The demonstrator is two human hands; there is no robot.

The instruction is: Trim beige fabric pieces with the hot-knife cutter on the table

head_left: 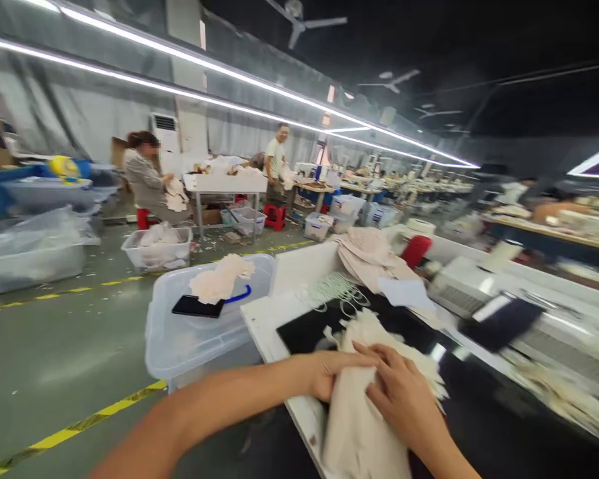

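Note:
Cream fabric pieces (362, 426) lie in a long stack over the near edge of a black-topped table (499, 412). My left hand (332, 372) grips the left side of the stack, its thumb side on top and its other fingers partly hidden by the cloth. On the upper surface rests my right hand (399, 386), its fingers apart and reaching toward my left fingertips. Beyond my hands the fabric's ragged far end (374, 329) spreads over the black surface. Pale green cord loops (337, 289) sit just past it.
A lidded plastic bin (172, 346) on the left bears cloth and a black phone (197, 307). Pinkish fabric (369, 249) is heaped at the table's far side. A sewing machine (459, 286) stands right. Two people are across the aisle, each with cloth.

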